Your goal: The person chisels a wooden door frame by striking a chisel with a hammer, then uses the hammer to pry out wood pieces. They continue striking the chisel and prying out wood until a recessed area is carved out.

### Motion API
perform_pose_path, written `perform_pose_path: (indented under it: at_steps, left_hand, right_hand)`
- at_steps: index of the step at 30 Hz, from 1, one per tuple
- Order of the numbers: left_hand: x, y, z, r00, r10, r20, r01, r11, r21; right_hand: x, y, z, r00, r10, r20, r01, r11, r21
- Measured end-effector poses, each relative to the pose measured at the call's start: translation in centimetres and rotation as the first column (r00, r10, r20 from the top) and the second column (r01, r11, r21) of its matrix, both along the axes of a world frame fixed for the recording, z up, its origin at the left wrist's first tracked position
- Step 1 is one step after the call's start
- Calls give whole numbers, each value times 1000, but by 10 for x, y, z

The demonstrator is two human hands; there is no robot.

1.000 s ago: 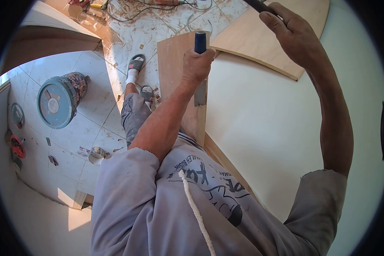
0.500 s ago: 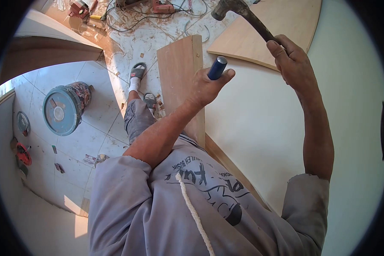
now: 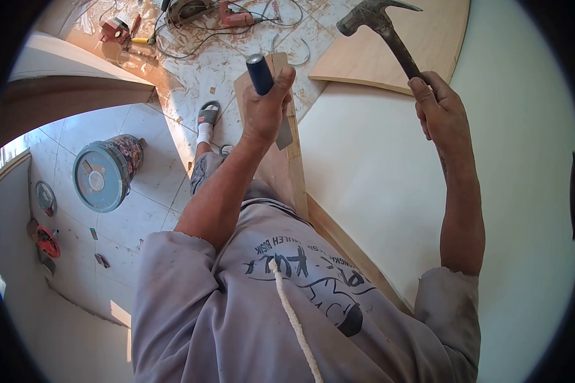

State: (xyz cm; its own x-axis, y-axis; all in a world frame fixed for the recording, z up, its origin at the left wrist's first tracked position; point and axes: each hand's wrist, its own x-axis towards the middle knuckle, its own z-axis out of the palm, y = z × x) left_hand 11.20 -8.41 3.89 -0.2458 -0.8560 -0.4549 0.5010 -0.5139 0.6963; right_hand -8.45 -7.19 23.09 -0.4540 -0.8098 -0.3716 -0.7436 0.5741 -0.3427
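Note:
My left hand (image 3: 264,115) is wrapped around a chisel (image 3: 260,73) with a blue handle and a metal cap. Below the fist its flat grey blade (image 3: 285,136) shows against the edge of a wooden board (image 3: 281,167), overlapping it in this view. That board stands on edge in front of my body. In my right hand (image 3: 442,110) is a claw hammer (image 3: 390,39), gripped by its dark handle and raised, its head up and to the left over a curved plywood panel (image 3: 345,67).
On the left floor stands a paint-stained bucket (image 3: 96,177) with a blue-grey lid. A circular saw (image 3: 188,9), a red power tool (image 3: 236,16) and cables lie among shavings at the back. A pale white surface (image 3: 364,172) spreads on the right.
My left hand has moved left and turned the chisel, so its blade now shows. The hammer has shifted slightly, and its claw has come into view.

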Motion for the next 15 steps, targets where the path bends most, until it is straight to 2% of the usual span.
perform_pose_path:
  at_steps: [3,6,11,15]
  left_hand:
    - [-14,7,-4,999,0,-35,2,998,68]
    - [-20,17,-11,1000,-27,7,26,998,57]
    - [-31,23,-16,997,-66,44,66,998,7]
    - [-34,22,-16,991,-117,61,116,993,16]
  right_hand:
    - [3,9,-1,999,-33,21,33,999,-7]
    - [7,17,-5,998,-41,41,42,998,-42]
    - [23,26,-3,968,-166,187,187,977,-105]
    - [25,34,-2,949,-203,243,245,957,-156]
